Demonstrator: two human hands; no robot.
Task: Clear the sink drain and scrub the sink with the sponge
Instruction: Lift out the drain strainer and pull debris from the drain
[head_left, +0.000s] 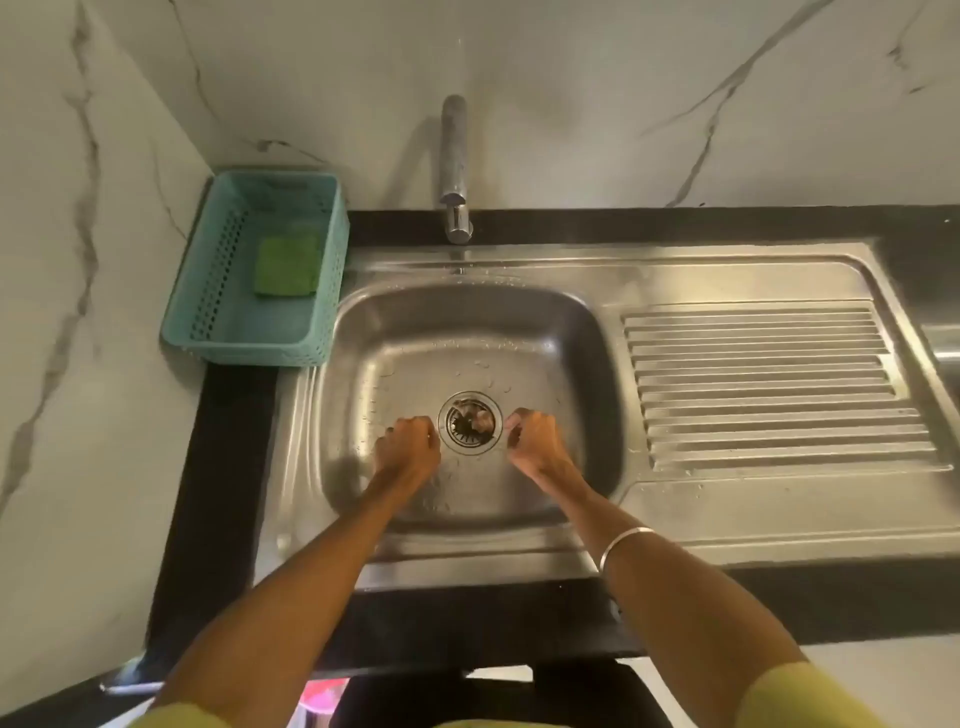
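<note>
Both hands are down in the steel sink, one at each side of the round drain. The left hand has its fingers curled, with knuckles just beside the drain's left rim; I cannot tell if it holds something. The right hand is also curled, just beside the right rim, and something small and pale seems to be at its fingertips, too blurred to name. Some brownish debris sits inside the drain. The basin floor behind the drain is free up to the back wall, under the tap. The green sponge lies in the teal basket, which touches the sink's left edge. The ribbed drainboard spreads on the right.
</note>
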